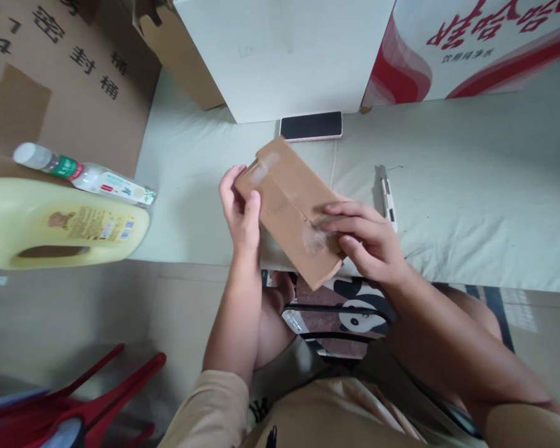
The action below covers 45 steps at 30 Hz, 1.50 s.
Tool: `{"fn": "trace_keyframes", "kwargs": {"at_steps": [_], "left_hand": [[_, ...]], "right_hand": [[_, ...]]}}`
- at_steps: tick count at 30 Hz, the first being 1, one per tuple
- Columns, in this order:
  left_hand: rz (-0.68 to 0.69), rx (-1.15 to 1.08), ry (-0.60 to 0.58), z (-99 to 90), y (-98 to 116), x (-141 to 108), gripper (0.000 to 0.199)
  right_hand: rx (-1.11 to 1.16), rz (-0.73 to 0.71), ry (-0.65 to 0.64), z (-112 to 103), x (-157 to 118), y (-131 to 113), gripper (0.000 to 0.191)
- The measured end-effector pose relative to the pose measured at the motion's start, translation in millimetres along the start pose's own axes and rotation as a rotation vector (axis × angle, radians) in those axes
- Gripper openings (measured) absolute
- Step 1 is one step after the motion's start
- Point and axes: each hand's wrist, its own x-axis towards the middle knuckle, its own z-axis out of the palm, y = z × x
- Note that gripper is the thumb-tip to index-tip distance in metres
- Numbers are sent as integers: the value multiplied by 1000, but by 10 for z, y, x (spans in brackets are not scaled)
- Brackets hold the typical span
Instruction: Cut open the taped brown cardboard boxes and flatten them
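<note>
A small brown cardboard box [293,198] is held tilted above the pale green cloth, near the front edge. My left hand [241,202] grips its left end, thumb on the upper face and fingers round the side. A seam runs along that face, with clear tape [315,239] wrinkled near the right end. Bent fingers of my right hand [366,238] press on the box by this tape, thumb close to its right edge. Whether they pinch a bit of tape cannot be made out. To the right of that hand lies a slim white-and-grey pen-like cutter or pen [387,196].
A phone [312,126] lies before a white box [289,56]; a red-and-white carton [476,50] stands right of it. At left are a large carton [70,68], a clear bottle [86,174] and a yellow jug [65,218]. Below sits a red stool [107,398].
</note>
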Motion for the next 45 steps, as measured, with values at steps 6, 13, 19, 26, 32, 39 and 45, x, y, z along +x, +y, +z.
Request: {"fn": "trace_keyframes", "kwargs": {"at_steps": [6,13,19,26,32,39,45], "left_hand": [[-66,-55,-45,-4,22,-17,57],[-28,-206,-62,-53,-105,-43,45],[-3,-219,-88,-86,-160,-25,44],[-15,-234,-89,-86,-134,-37,42],[-18,-224,-67,-18,-77,-87,43],[-49,-217,-112,150,68,-182,47],[-22,-157,-125,230,133,-266,47]], "right_hand": [[104,20,-93,-31,45,-2,26],[-141,575,390,-400,17,139,26],[-899,1059,-113,-690,38,326,51],[-924,1122,-247,-585,84,354,64],[-810,1078,-188,-572,198,260,18],[-355,1004,126,-544,226,159,25],[-89,566,393,-548,194,-50,25]]}}
